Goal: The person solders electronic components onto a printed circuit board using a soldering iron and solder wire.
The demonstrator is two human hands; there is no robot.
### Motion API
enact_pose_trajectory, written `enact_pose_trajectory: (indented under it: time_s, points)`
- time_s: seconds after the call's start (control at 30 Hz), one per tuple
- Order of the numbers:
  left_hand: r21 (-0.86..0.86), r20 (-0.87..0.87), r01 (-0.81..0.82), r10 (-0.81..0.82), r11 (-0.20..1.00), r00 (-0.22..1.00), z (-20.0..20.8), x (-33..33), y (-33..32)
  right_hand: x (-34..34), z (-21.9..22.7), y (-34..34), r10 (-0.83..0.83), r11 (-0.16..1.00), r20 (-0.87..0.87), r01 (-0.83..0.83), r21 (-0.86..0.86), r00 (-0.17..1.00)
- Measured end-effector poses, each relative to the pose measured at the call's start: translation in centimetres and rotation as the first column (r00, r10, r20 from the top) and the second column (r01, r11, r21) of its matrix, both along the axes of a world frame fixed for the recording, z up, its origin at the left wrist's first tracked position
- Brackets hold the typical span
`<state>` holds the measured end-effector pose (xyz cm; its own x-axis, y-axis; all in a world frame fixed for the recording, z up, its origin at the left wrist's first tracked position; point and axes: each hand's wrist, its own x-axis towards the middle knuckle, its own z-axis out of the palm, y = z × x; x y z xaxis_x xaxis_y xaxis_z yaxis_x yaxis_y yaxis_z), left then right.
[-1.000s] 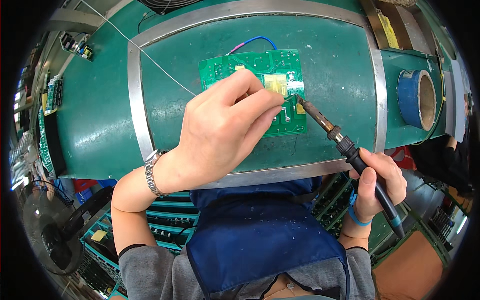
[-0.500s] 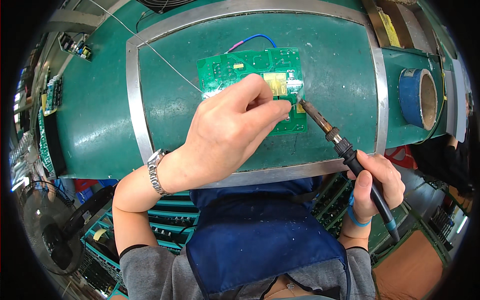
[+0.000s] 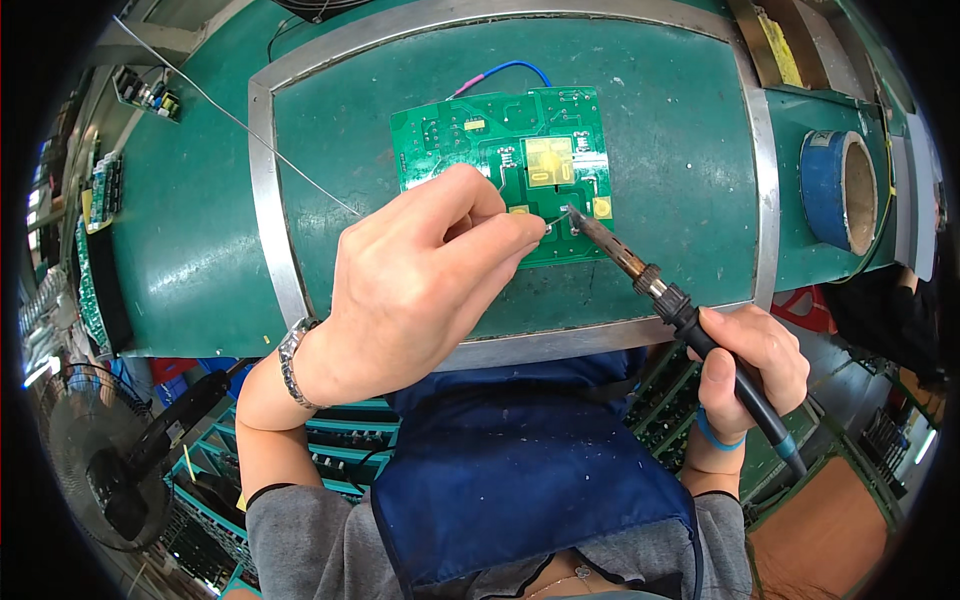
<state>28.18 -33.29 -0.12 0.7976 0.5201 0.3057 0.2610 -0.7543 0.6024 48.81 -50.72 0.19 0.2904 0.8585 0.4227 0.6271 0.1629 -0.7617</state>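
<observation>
Where left hand (image 3: pixel 420 275) covers circuit board (image 3: pixel 490 143), lower-left corner hidden.

Workshop: soldering iron (image 3: pixel 680 308), circuit board (image 3: pixel 515 178)

Green workbench (image 3: pixel 680 130) with silvery metal strips (image 3: pixel 266 180)

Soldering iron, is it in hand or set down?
In hand: the right hand grips the iron, its dark tip over the board.
</observation>
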Motion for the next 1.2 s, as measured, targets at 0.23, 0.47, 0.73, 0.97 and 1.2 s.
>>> enact_pose_trajectory:
  time_s: [0.23, 0.47, 0.73, 0.97, 1.2]
  points:
    - [0.02, 0.006, 0.038, -0.038, 0.999, 0.999, -0.6, 0.1, 0.2, 0.1, 0.0, 0.1, 0.031, 0.999, 0.005, -0.031, -0.009, 1.0]
    - [0.047, -0.037, 0.118, -0.117, 0.992, 0.992, -0.5, 0.1, 0.1, 1.0, 0.4, -0.5, 0.044, 0.999, -0.017, -0.044, -0.025, 0.999]
    - [0.127, -0.032, 0.12, -0.117, 0.985, 0.993, -0.8, 0.3, 0.0, 1.4, 0.2, 0.0, 0.071, 0.997, -0.015, -0.071, 0.013, 0.997]
    - [0.075, -0.107, 0.12, -0.112, 0.99, 0.988, 1.8, -1.0, -0.6, 0.8, 1.2, -0.5, 0.097, 0.995, 0.047, -0.097, -0.001, 0.994]
    - [-0.095, -0.077, 0.068, -0.076, 0.993, 0.994, 1.9, -2.8, -2.6, -0.6, 2.2, -0.3, 0.133, 0.99, 0.187, -0.137, 0.01, 0.973]
